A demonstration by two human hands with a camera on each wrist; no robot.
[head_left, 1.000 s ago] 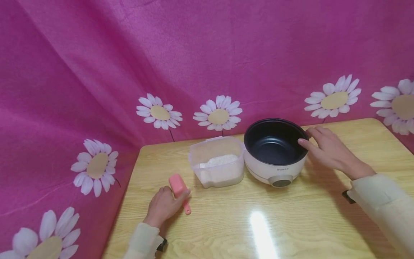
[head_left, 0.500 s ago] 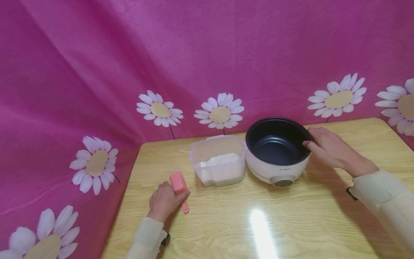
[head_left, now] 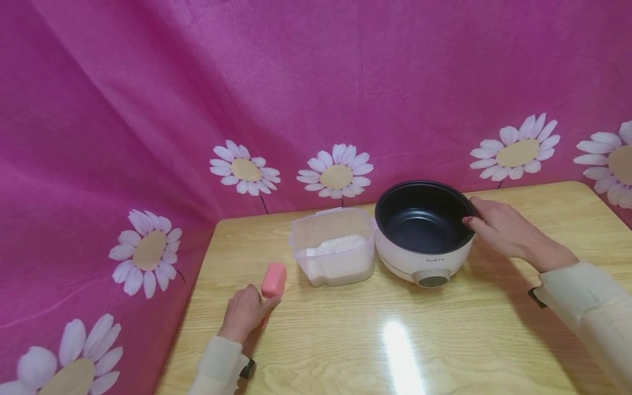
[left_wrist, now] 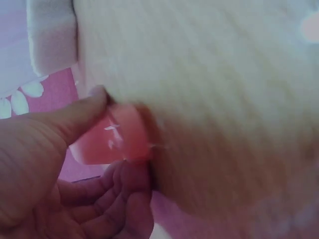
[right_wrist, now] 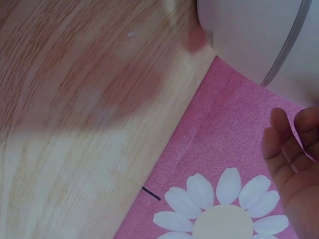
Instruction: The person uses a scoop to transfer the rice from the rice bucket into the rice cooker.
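My left hand pinches a pink scoop between thumb and fingers, low over the table's left part. In the left wrist view the thumb lies on one side of the scoop and curled fingertips on the other. At the right, my right hand grips the rim of a white electric pot, thumb over the black rim and fingers outside. The pot's dark inside is bare. Touching or nearly touching its left side is a clear plastic container, holding white grain-like contents.
The wooden table has its back edge against a magenta cloth printed with white daisies. A bright light reflection falls on the tabletop near the front.
The scoop has turned in my left hand, its handle swinging left and its cup tipping. My right thumb has settled closer over the pot's rim. The container and pot stay about where they were.
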